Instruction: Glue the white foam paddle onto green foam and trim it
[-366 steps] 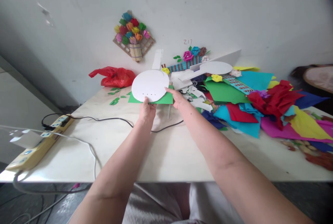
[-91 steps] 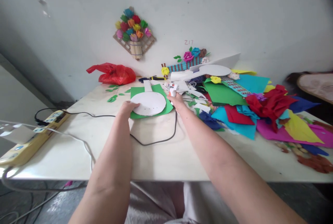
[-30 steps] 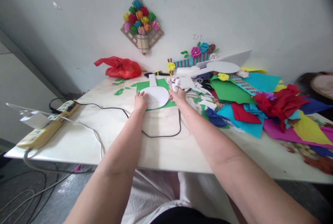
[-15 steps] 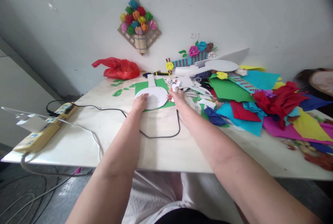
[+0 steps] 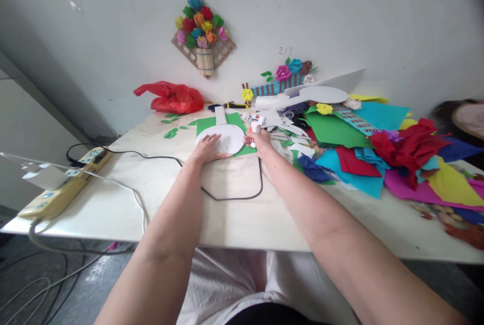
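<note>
The left hand (image 5: 207,147) lay open and flat on the white cutout (image 5: 229,137) atop the green sheet (image 5: 206,124), its handle pointing at the wall. The right hand (image 5: 260,142) gripped a glue gun (image 5: 256,124) at its right edge.

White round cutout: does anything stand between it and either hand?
Nothing visible does. The left hand lies flat on the white round cutout, and the right hand holds a small white tool at its right edge. The black cord loops on the near side of them, not between.
</note>
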The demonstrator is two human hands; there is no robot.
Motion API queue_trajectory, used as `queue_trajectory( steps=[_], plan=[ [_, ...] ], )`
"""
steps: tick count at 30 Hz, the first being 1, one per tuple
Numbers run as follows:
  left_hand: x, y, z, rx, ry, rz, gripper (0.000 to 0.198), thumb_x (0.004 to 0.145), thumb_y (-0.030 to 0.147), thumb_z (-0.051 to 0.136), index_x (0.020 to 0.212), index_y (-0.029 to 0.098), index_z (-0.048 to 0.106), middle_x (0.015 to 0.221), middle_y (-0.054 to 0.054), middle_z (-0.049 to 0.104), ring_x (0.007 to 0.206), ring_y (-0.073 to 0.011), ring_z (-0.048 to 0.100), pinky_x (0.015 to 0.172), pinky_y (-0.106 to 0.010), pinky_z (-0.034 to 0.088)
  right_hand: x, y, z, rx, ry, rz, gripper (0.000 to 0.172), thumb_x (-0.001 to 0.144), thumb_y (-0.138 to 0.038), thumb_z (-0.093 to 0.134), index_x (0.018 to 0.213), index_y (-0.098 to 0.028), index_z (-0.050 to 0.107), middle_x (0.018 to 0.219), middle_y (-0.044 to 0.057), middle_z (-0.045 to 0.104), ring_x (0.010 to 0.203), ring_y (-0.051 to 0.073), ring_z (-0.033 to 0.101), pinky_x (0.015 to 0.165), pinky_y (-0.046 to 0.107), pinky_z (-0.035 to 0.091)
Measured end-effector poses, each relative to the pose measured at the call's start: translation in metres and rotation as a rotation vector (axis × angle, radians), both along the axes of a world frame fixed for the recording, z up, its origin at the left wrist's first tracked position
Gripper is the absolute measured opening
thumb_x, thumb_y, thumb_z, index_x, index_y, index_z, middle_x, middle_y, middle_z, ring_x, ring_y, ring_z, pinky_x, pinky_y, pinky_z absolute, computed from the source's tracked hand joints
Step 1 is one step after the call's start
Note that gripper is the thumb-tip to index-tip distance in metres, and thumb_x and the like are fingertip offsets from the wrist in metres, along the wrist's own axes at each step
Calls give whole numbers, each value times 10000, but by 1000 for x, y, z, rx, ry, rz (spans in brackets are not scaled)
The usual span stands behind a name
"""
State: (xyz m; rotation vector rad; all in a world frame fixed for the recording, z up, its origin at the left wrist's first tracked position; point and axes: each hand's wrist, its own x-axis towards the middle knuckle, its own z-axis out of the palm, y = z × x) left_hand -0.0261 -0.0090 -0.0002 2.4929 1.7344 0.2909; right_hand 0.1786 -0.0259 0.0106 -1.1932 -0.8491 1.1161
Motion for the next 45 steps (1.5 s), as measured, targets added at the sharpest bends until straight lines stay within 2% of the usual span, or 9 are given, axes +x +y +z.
queue_trajectory(
  steps=[6,9,16,22,29,35,41,45],
  plan=[
    [1,-1,1,-91,69,48,1009,631,752,533,1472,320,182,1549,-44,159,1416,-323,98,1091,-599,39,0,1,1,-6,4,-27,118,736,-122,613,825,-159,544,521,-39,582,451,98,580,396,152,421],
    [2,-2,4,-114,88,53,1011,629,764,519,1473,336,164,1552,-38,137,1417,-333,74,1064,-645,47,0,2,0,-6,13,-18,127,734,-118,615,827,-160,539,524,-38,587,450,100,582,397,157,425],
    [4,-7,10,-136,107,48,1007,627,772,500,1472,327,182,1554,-29,132,1416,-330,82,1075,-616,91,2,2,1,-33,-22,-4,137,724,-89,597,823,-159,532,538,-34,593,442,99,586,376,152,411],
    [5,-10,11,-113,126,53,956,650,779,466,1461,336,223,1551,-31,161,1410,-340,106,1074,-598,135,5,4,3,-123,-135,-30,121,719,-107,589,821,-156,546,520,-34,590,369,94,542,337,162,387],
    [6,-12,12,-64,67,49,875,663,736,508,1415,322,341,1527,-48,247,1395,-326,179,1077,-584,157,13,10,6,-117,-226,-38,119,715,-217,624,797,-146,575,523,-1,607,339,113,527,323,200,402],
    [5,-12,11,-38,56,44,840,676,729,514,1397,319,378,1517,-42,275,1390,-321,200,1083,-549,193,23,19,9,-128,-375,-46,134,680,-186,646,796,-135,604,512,17,609,365,142,556,357,232,447],
    [2,-12,13,-20,-31,38,780,716,693,507,1382,301,406,1509,-47,295,1390,-296,218,1104,-470,196,39,26,19,-122,-447,-68,169,665,-202,702,802,-144,622,505,17,594,373,148,555,379,239,445],
    [2,-15,16,-22,-77,36,769,735,666,505,1384,266,406,1503,-51,309,1398,-259,210,1114,-399,199,52,28,26,-177,-545,-95,174,675,-200,703,817,-137,623,557,33,608,407,153,577,389,237,447]
  ],
)
